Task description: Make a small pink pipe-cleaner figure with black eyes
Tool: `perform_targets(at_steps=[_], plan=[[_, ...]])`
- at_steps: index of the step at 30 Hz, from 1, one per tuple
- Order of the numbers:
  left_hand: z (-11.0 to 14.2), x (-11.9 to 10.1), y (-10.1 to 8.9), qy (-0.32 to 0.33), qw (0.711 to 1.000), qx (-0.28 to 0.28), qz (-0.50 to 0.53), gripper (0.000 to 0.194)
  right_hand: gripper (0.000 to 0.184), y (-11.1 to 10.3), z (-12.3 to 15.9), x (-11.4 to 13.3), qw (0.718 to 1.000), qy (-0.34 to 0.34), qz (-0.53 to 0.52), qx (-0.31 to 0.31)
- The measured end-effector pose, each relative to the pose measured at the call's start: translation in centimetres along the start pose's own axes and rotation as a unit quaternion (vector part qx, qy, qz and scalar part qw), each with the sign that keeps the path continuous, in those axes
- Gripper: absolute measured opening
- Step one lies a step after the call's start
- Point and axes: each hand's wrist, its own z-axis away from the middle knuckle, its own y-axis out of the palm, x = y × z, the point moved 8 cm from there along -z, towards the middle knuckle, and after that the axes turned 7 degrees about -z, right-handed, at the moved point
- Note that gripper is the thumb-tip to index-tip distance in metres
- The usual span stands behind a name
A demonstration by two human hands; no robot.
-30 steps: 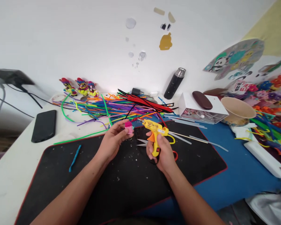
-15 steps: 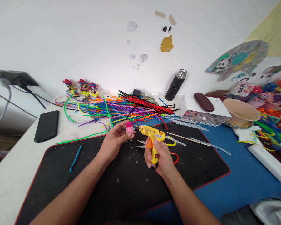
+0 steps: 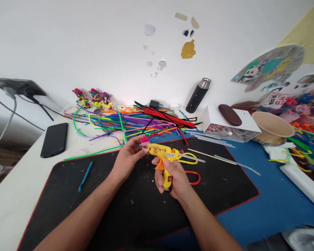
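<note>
My left hand (image 3: 130, 156) pinches a small pink piece (image 3: 144, 140), deep pink at its top and paler below, seemingly fuzzy like pipe cleaner. My right hand (image 3: 174, 176) is wrapped round the handle of a yellow hot glue gun (image 3: 161, 150) with an orange trigger. The nozzle points left and meets the pink piece, or lies just in front of it; which one I cannot tell. A clear glue stick (image 3: 192, 158) juts from the gun's rear. Partly hidden behind the right hand, scissors show a red handle loop (image 3: 195, 177) on the black mat (image 3: 115, 216).
A heap of coloured pipe cleaners (image 3: 136, 120) lies along the wall. A blue twisted piece (image 3: 85, 176) and a phone (image 3: 54, 140) are at left. Glue sticks (image 3: 214, 140), a white box (image 3: 231, 130), a black flask (image 3: 198, 96) and a bowl (image 3: 272, 125) stand or lie at right.
My right hand has brought the glue gun leftward, so its nozzle now overlaps the pink piece. My left hand keeps its pinch in about the same place.
</note>
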Motion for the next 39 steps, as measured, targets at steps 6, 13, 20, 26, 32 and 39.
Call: perform_targets(at_steps=[6, 13, 20, 26, 32, 39], plan=[[0.0, -0.1, 0.1, 0.006, 1.000, 0.006, 0.002, 0.057, 0.050, -1.9, 0.5, 1.8, 0.988, -0.052, 0.094, -0.108], [-0.1, -0.2, -0.2, 0.010, 1.000, -0.002, 0.000, 0.058, 0.064, -4.0, 1.3, 2.6, 0.940, -0.069, 0.266, -0.204], [-0.1, -0.5, -0.2, 0.023, 0.999, -0.002, -0.037, 0.057, 0.074, -3.6, 2.0, 2.5, 0.888, -0.099, 0.391, -0.219], [0.0, -0.5, -0.1, 0.029, 0.998, 0.001, -0.055, 0.059, 0.072, -3.7, 1.9, 2.3, 0.870, -0.102, 0.427, -0.227], [0.0, -0.8, -0.2, 0.031, 0.997, 0.006, -0.065, 0.059, 0.070, -3.8, 1.4, 2.5, 0.856, -0.112, 0.449, -0.231], [0.1, -0.8, -0.1, 0.030, 0.997, 0.006, -0.067, 0.059, 0.067, -3.6, 1.2, 2.7, 0.848, -0.130, 0.464, -0.222]])
